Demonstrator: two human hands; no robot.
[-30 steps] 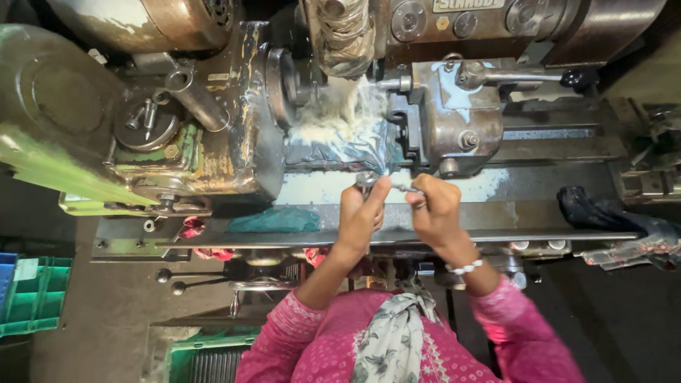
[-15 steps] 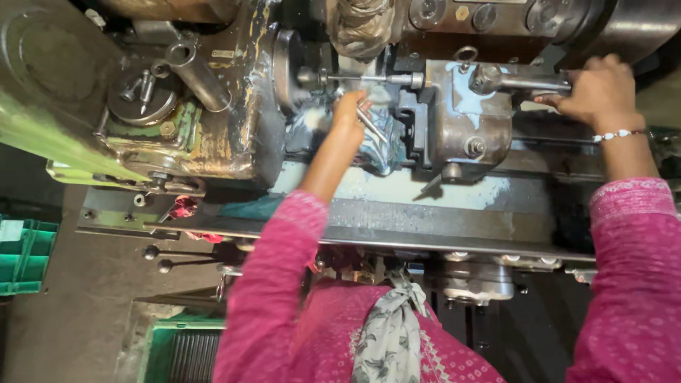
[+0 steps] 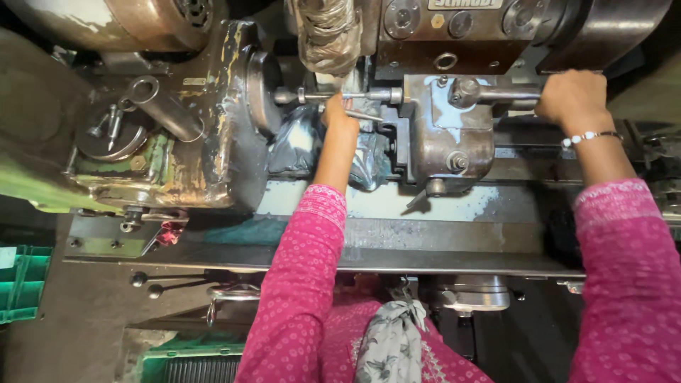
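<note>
A thin metal rod (image 3: 355,113) is pinched by the left hand (image 3: 339,117), while a lever (image 3: 507,92) is gripped by the closed right hand (image 3: 574,96).

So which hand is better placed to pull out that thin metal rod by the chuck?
Probably the left. The left hand already has its fingers on the thin rod beside the chuck. The right hand is off to the side, wrapped around the lever.
</note>
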